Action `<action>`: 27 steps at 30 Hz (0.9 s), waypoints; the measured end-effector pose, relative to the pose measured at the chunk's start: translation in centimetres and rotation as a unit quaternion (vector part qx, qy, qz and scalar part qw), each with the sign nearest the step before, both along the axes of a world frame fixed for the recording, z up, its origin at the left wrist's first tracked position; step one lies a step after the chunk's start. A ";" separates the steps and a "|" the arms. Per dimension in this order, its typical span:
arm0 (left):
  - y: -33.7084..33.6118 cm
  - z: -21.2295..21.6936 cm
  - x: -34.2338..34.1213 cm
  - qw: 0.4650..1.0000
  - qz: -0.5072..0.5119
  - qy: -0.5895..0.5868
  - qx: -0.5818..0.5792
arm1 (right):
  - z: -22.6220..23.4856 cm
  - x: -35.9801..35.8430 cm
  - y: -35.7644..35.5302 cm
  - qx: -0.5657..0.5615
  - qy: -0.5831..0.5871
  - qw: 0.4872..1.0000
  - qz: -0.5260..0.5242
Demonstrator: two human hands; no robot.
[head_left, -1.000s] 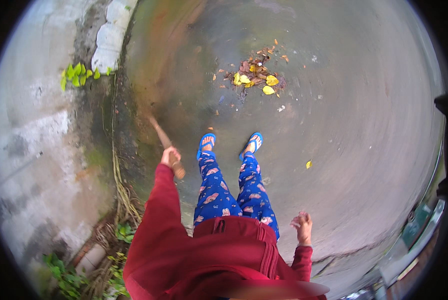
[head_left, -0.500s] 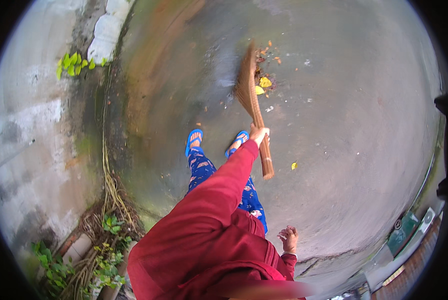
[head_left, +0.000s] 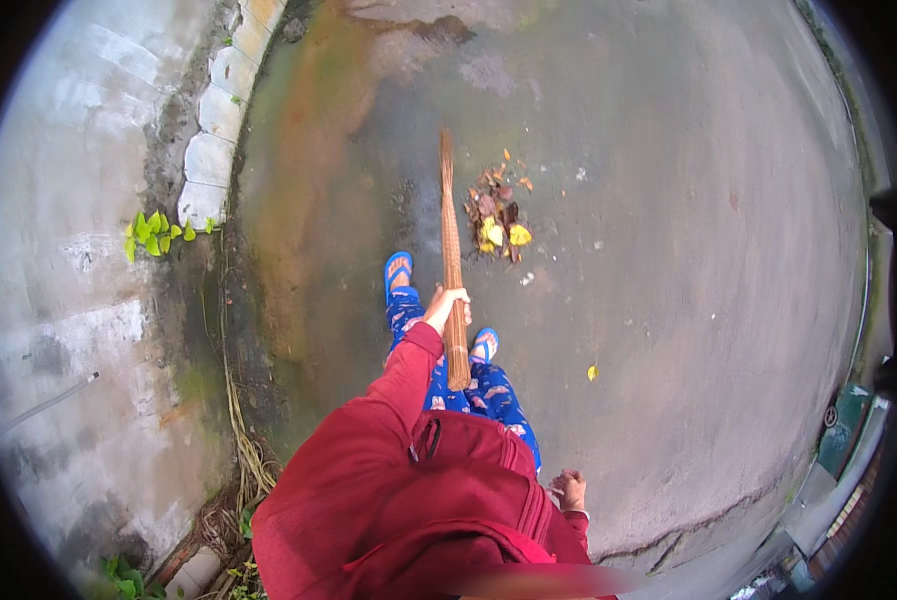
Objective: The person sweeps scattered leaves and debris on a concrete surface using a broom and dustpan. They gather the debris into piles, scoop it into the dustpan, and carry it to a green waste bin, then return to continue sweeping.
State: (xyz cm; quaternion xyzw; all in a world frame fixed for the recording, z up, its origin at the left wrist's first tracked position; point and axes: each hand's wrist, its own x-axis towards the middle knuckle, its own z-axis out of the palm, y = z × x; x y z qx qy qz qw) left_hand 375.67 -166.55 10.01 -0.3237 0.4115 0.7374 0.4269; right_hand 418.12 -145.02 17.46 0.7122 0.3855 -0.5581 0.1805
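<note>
My left hand (head_left: 447,308) is wrapped round the handle of a brown stick broom (head_left: 452,240). The broom points away from me, its thin bristle tips at the far end and its thick bound butt near my legs. Just right of the bristles lies a small pile of dry brown and yellow leaves (head_left: 496,215), apart from the broom. Down by my right side, my right hand (head_left: 570,490) hangs with its fingers loosely bent and apart, holding nothing.
A stained wall (head_left: 69,330) with a pale block kerb (head_left: 209,160) and a green-leaved plant (head_left: 154,233) runs along the left. Dry roots (head_left: 254,470) trail at its foot. One yellow leaf (head_left: 593,373) lies on the concrete ground (head_left: 709,300) to the right.
The broom has swung left, off the leaf pile, which now shows whole. I have moved forward; the wall plant sits lower in view, and my left foot is ahead of my right.
</note>
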 end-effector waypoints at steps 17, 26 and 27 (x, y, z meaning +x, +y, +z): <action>-1.1 -12.1 -19.3 0.649 -0.540 0.279 -0.457 | 6.3 -23.8 -15.1 -0.017 0.002 0.997 0.078; -7.4 -0.5 -28.5 0.848 -0.507 0.115 -0.103 | 1.2 -30.7 -8.6 0.042 0.052 0.998 0.001; -8.1 1.2 -29.0 0.842 -0.495 0.115 -0.180 | 0.3 -31.2 -8.0 0.041 0.045 0.998 -0.018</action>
